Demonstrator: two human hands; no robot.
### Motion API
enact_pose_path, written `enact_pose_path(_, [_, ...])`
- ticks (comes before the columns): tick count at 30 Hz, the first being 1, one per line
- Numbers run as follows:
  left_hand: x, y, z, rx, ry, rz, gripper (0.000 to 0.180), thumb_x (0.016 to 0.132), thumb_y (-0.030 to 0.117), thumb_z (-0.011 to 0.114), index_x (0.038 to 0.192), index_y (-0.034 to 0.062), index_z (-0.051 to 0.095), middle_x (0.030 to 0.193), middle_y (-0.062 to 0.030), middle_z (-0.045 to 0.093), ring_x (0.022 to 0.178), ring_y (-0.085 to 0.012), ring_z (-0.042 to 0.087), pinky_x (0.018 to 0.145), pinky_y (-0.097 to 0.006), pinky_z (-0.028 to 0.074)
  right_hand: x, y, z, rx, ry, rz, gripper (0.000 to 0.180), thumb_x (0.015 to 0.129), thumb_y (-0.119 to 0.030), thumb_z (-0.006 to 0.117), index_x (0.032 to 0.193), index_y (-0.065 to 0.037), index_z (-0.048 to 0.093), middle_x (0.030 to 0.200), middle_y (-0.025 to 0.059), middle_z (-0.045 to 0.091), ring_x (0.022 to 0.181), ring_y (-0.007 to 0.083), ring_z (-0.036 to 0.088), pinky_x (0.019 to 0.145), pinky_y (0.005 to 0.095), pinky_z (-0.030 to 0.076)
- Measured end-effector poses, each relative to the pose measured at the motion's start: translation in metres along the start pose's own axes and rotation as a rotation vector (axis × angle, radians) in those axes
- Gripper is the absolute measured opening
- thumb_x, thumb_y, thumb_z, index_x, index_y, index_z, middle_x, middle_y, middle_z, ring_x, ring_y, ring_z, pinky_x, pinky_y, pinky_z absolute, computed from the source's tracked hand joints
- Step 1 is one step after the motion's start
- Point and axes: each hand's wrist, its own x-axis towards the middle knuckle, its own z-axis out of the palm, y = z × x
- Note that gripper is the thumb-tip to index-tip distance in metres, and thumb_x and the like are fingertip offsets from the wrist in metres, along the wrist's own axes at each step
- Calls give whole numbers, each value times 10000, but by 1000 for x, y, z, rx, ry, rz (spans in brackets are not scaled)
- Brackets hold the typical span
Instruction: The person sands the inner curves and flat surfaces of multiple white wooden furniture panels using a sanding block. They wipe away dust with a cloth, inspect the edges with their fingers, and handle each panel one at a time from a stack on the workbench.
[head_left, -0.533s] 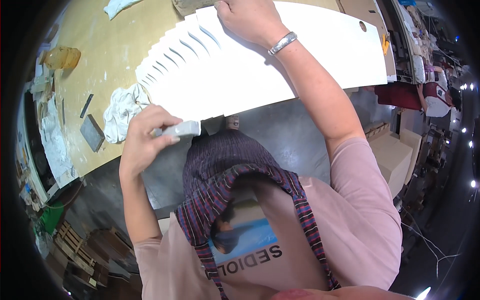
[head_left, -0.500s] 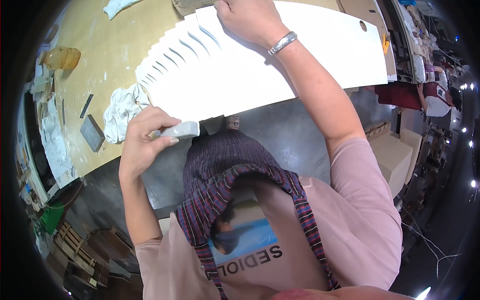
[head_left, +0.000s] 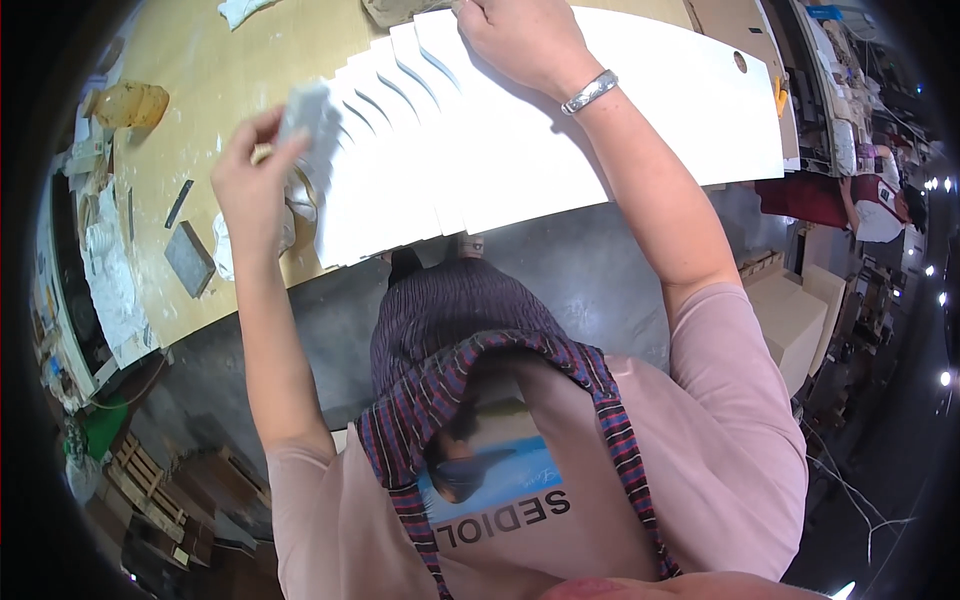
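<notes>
A stack of white sheets (head_left: 540, 140) is fanned out on the table, its left edges stepped and some curling up in waves. In my left hand (head_left: 255, 165) is a pale grey block (head_left: 312, 112), pinched between thumb and fingers and blurred by motion. The block is at the stepped left edges; I cannot tell whether it touches them. My right hand (head_left: 525, 42) rests on the far part of the stack with curled fingers. Its fingertips meet the picture's top edge, so what they grip is hidden. A round hole (head_left: 740, 62) pierces the stack's right end.
On the wooden table (head_left: 230, 60) lie a white cloth (head_left: 225, 250), a dark grey slab (head_left: 188, 258), a thin dark strip (head_left: 178, 204) and a yellowish jar (head_left: 130, 105). A yellow-handled tool (head_left: 780, 97) lies past the stack's right end. Another person (head_left: 878, 205) is far right.
My left hand has carried the block up and away from me, from the stack's near left corner to its stepped left edges. The right hand keeps its place on the sheets.
</notes>
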Motion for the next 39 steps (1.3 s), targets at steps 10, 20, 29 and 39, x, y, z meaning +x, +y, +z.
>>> enact_pose_path(10, [-14,-5,7,170,-235,44,295,781,67,786,1061,-3,730,899,-15,675,814,-114,602,755,-279,507,1,5,0,24,-38,41,391,936,-218,500,748,58,703,807,294,677,817,454,674,834,540,512])
enact_pose_path(20, [-16,-2,14,164,-121,100,268,758,39,782,1009,-29,719,856,-38,654,735,-122,572,702,-276,486,2,4,0,-12,-50,30,396,935,-220,491,751,61,699,808,292,677,829,449,674,848,533,509])
enact_pose_path(29, [-15,5,20,123,-157,91,262,770,58,771,1013,-17,703,825,-30,627,760,-121,586,710,-280,488,4,2,5,39,20,-10,379,926,-213,503,734,54,692,801,289,673,817,451,670,831,536,510])
enact_pose_path(39, [-8,-2,20,40,3,156,251,744,16,776,987,-16,722,825,-52,621,724,-141,587,663,-269,477,2,2,8,14,-9,-1,389,939,-218,496,742,50,697,812,287,679,821,456,671,834,542,508])
